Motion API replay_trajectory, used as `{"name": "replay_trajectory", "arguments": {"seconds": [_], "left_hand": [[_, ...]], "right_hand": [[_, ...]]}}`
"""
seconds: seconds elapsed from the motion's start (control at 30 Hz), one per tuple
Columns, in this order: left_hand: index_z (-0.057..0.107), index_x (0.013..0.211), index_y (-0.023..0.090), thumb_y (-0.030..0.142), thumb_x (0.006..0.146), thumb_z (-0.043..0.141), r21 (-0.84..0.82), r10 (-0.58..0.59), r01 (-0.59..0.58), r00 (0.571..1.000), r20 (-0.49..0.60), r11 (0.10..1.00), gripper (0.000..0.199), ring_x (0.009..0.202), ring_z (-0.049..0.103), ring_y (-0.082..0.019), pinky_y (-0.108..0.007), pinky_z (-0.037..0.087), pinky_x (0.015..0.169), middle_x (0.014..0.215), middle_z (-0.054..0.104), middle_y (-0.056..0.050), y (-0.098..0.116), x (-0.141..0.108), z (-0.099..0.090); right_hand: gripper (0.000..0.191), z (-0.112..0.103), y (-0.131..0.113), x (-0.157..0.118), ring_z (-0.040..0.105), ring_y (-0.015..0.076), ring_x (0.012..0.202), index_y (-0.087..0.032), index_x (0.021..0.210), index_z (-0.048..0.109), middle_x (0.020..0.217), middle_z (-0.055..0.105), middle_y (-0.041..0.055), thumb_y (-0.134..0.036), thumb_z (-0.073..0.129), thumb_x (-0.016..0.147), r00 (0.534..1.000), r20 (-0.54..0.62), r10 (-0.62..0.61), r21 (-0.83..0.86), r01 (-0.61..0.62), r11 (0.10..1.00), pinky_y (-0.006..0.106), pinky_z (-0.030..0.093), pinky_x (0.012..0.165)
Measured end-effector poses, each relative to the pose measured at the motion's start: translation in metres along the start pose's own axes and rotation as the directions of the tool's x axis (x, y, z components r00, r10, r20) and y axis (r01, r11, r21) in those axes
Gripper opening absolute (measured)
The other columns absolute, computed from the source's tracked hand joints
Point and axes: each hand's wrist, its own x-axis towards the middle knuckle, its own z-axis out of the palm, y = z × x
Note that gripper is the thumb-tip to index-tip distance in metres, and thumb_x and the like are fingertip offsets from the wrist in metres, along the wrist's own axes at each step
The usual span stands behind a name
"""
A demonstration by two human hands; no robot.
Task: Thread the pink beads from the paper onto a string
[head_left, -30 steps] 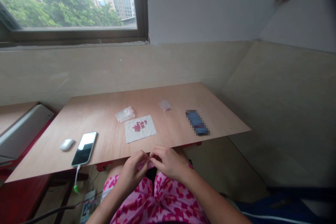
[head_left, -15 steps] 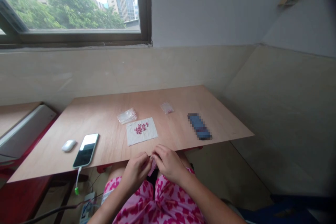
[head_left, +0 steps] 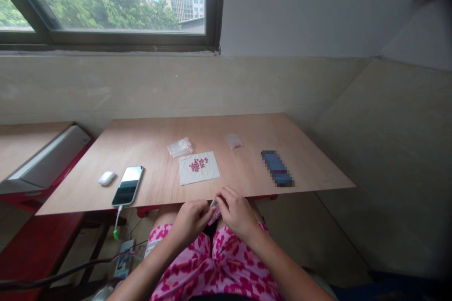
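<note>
Plastic: grips small translucent bag (head_left: 214, 215) between fingers of left hand (head_left: 192, 217) and right hand (head_left: 237, 212), near counter (head_left: 243, 171) edge.

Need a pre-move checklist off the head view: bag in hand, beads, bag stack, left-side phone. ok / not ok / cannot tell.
1. Grip on the small plastic bag: ok, held between left hand and right hand.
2. Its mouth open: cannot tell, fingers cover part of it.
3. Red beads contained: ok, grouped on the white tissue.
4. Stacked plastic bags at hand: ok, behind the tissue's left side.
5. Smartphone away from the table edge: not ok, near end at it, charging cable hanging.
</note>
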Motion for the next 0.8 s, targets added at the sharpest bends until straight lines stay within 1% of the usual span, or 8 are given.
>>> {"name": "replay_trajectory", "arguments": {"seconds": [0.1,0.23,0.33,0.47,0.57,0.67,0.8], "left_hand": [[0.043,0.063,0.019,0.04,0.098,0.055,-0.045,-0.013,0.013,1.0,0.002,0.999,0.043,0.057,0.043,-0.012,-0.025,0.027,0.055,0.06,0.048,0.002,-0.001,0.0,0.0],[0.042,0.061,0.018,0.043,0.101,0.052,-0.077,-0.011,0.014,0.999,0.041,0.997,0.047,0.055,0.04,-0.011,-0.026,0.025,0.054,0.057,0.046,0.002,-0.005,0.002,0.001],[0.042,0.061,0.018,0.042,0.101,0.05,-0.073,-0.016,0.019,0.999,0.042,0.997,0.047,0.056,0.04,-0.011,-0.026,0.026,0.055,0.058,0.045,0.002,-0.005,0.003,-0.002],[0.045,0.065,0.019,0.037,0.099,0.051,-0.086,-0.027,0.029,0.999,0.022,0.996,0.04,0.059,0.043,-0.012,-0.026,0.03,0.057,0.062,0.048,0.001,0.001,0.005,-0.007],[0.044,0.066,0.019,0.032,0.097,0.051,-0.11,-0.027,0.028,1.0,0.014,0.994,0.034,0.061,0.043,-0.013,-0.025,0.031,0.058,0.064,0.047,0.002,0.006,0.005,-0.011],[0.043,0.067,0.02,0.028,0.094,0.05,-0.119,-0.011,0.012,1.0,0.007,0.993,0.028,0.064,0.044,-0.013,-0.025,0.033,0.059,0.066,0.047,0.002,0.01,0.004,-0.014],[0.046,0.068,0.02,0.025,0.091,0.048,-0.123,-0.005,0.005,1.0,0.006,0.992,0.023,0.065,0.046,-0.014,-0.025,0.035,0.061,0.068,0.048,0.001,0.015,0.0,-0.018]], "right_hand": [[0.016,-0.001,0.004,0.003,0.061,0.0195,0.083,-0.02,0.087,0.06,0.09,0.064,0.0044,-0.014,0.051,0.099,1.0,-0.025,0.003,0.035,-0.002,0.999,0.028,0.042,0.074],[0.016,-0.002,0.007,0.005,0.06,0.0195,0.083,-0.02,0.088,0.06,0.089,0.064,0.004,-0.014,0.051,0.1,1.0,-0.028,0.012,0.067,-0.01,0.998,0.028,0.043,0.074],[0.016,-0.004,0.007,0.006,0.06,0.0198,0.084,-0.02,0.087,0.059,0.089,0.063,0.0042,-0.015,0.051,0.1,1.0,-0.03,0.005,0.09,-0.003,0.996,0.028,0.043,0.074],[0.017,-0.008,0.008,0.009,0.06,0.0201,0.082,-0.019,0.087,0.06,0.087,0.063,0.0046,-0.017,0.05,0.1,0.999,-0.044,0.007,0.101,-0.002,0.995,0.029,0.043,0.072],[0.017,-0.009,0.01,0.01,0.06,0.0201,0.08,-0.019,0.086,0.06,0.086,0.064,0.0047,-0.019,0.05,0.1,0.998,-0.057,0.011,0.103,-0.005,0.995,0.029,0.042,0.071],[0.017,-0.008,0.013,0.01,0.06,0.0202,0.081,-0.019,0.087,0.061,0.087,0.064,0.0049,-0.02,0.049,0.1,0.997,-0.071,0.007,0.108,0.001,0.994,0.029,0.042,0.07],[0.017,-0.003,0.014,0.006,0.061,0.0202,0.08,-0.019,0.087,0.061,0.086,0.065,0.0053,-0.023,0.05,0.099,0.996,-0.088,0.008,0.109,0.001,0.994,0.028,0.043,0.069]]}}
